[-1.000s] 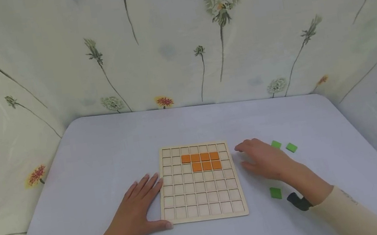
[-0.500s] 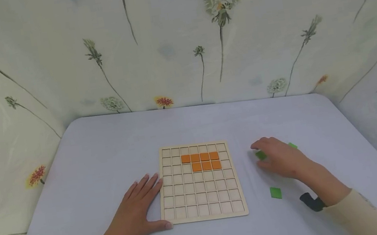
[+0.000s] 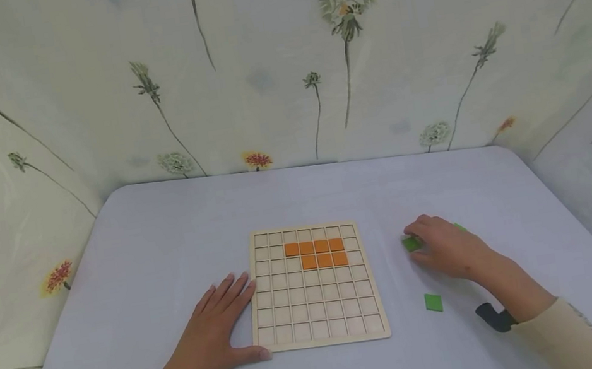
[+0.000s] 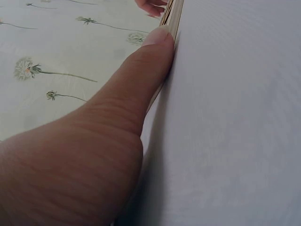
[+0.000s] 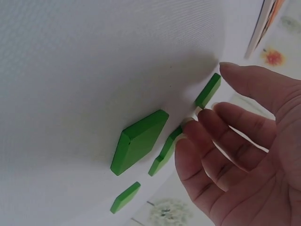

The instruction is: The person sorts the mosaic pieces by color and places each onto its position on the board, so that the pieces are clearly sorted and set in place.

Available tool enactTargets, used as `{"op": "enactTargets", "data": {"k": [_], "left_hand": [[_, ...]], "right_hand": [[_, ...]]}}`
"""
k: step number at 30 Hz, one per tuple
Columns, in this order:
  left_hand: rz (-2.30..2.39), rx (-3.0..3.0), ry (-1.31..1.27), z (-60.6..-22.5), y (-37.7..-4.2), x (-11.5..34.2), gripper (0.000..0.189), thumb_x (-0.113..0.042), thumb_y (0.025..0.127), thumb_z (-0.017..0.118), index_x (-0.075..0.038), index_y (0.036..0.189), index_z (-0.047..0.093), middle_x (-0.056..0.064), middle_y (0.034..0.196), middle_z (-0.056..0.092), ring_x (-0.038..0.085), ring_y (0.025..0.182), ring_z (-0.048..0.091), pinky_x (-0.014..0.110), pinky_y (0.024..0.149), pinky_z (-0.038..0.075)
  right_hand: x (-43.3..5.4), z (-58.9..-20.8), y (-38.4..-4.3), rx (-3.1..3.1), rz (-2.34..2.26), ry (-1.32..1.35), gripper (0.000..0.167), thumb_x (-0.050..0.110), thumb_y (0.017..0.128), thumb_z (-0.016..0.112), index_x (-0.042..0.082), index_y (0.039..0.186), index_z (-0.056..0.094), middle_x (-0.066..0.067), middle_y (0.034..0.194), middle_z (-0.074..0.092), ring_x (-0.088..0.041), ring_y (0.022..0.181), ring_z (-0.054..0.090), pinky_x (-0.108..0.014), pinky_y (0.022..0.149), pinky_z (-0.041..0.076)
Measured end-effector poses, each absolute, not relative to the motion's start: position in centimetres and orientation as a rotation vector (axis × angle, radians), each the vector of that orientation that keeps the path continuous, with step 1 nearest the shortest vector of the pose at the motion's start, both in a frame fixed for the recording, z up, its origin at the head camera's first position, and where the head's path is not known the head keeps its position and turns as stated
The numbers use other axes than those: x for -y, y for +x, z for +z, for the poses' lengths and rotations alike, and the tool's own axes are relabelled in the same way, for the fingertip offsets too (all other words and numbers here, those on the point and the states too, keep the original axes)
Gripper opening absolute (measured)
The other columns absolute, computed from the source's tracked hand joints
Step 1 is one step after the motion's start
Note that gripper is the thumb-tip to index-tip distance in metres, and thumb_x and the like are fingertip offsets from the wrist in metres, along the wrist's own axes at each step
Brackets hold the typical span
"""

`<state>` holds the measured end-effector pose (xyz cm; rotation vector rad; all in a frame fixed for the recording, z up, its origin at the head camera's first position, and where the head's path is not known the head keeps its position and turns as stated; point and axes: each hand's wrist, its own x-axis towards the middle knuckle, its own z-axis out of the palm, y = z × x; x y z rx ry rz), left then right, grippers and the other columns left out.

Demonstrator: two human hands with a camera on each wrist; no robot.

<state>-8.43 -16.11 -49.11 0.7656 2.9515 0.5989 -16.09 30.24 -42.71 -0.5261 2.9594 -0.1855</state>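
A square wooden grid board (image 3: 320, 346) lies on the white table. Orange square tiles (image 3: 307, 248) fill several cells in two of its upper rows. My left hand (image 3: 211, 331) lies spread along the board's left side, its thumb (image 4: 141, 70) at the near left corner. To the right of the board, my right hand (image 3: 446, 247) is over loose green tiles, fingers bent and thumb apart from them. One green tile (image 3: 411, 244) sits in the gap between thumb and fingertips, and no pinch on it shows. The palm partly covers others.
Closer to the near edge, right of the board, lies another green tile (image 3: 433, 302). A further green tile (image 3: 460, 227) peeks out behind the right hand. Cloth printed with dandelions (image 3: 258, 88) hangs around the table (image 3: 176, 228). Each wrist carries a black strap piece (image 3: 496, 317).
My right hand has moved right, away from the board's edge, to the green tiles, with only a slight shift in the last half second. The left hand and board stay put.
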Motion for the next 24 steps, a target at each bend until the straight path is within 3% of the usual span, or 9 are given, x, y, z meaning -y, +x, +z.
{"op": "enactTargets", "data": {"k": [13, 24], "left_hand": [[0.572, -2.962, 0.74, -49.24, -8.39, 16.11, 0.119, -0.091, 0.072, 0.063, -0.023, 0.165, 0.035, -0.005, 0.172, 0.025, 0.021, 0.16, 0.016, 0.045, 0.129, 0.013], [0.601, -2.937, 0.748, -48.97, -8.44, 16.04, 0.118, -0.09, 0.073, 0.064, -0.022, 0.166, 0.034, -0.004, 0.172, 0.024, 0.022, 0.16, 0.015, 0.046, 0.129, 0.012]], "right_hand": [[-30.61, -42.7, -16.35, -2.948, -0.218, -0.522, 0.029, 0.005, 0.089, 0.079, -0.002, 0.117, 0.072, -0.01, 0.108, 0.067, -0.031, 0.102, 0.066, -0.051, 0.093, 0.058], [-30.96, -42.7, -16.63, -2.907, -0.221, -0.447, 0.024, 0.008, 0.091, 0.079, 0.001, 0.113, 0.073, -0.006, 0.102, 0.066, -0.026, 0.094, 0.065, -0.049, 0.087, 0.059]]}}
